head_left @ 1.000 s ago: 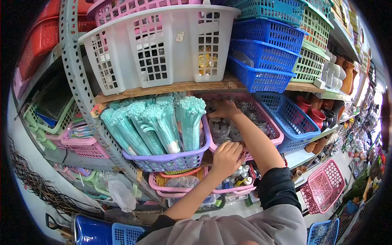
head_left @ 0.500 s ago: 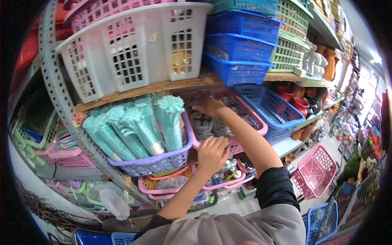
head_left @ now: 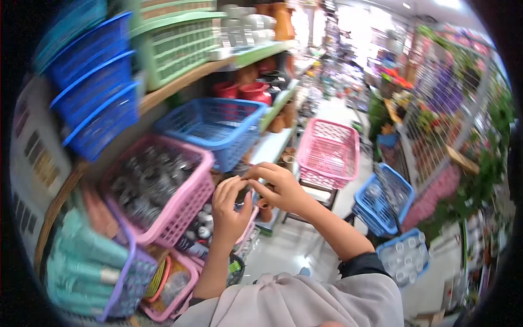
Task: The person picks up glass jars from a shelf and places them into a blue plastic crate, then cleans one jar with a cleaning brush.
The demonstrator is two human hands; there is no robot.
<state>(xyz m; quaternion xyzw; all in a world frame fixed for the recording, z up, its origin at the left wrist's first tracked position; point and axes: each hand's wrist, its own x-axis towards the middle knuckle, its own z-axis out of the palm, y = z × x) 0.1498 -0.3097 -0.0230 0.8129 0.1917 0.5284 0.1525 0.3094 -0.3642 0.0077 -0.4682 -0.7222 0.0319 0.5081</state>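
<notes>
My left hand [head_left: 230,206] is raised in front of my chest, its fingers bent and the thumb bent toward them. Close against it is my right hand [head_left: 277,188], with its fingers curled and their tips meeting the left fingertips. Whatever sits between the fingertips, if anything, is too small and blurred to name. To the left of both hands, a pink basket [head_left: 188,210] on the shelf holds many clear, dark-looking pieces [head_left: 152,182]. A blue basket [head_left: 218,143] stands just beyond the hands.
A purple basket [head_left: 126,272] of teal bundles [head_left: 81,267] is at lower left. Blue baskets [head_left: 92,82] and green baskets [head_left: 180,49] are stacked above. Along the aisle stand a pink basket [head_left: 328,180] on a stool and blue baskets [head_left: 376,215] at right.
My view has swung right toward the aisle. My right hand has left the pink basket of clear pieces, and both hands are now together in front of me.
</notes>
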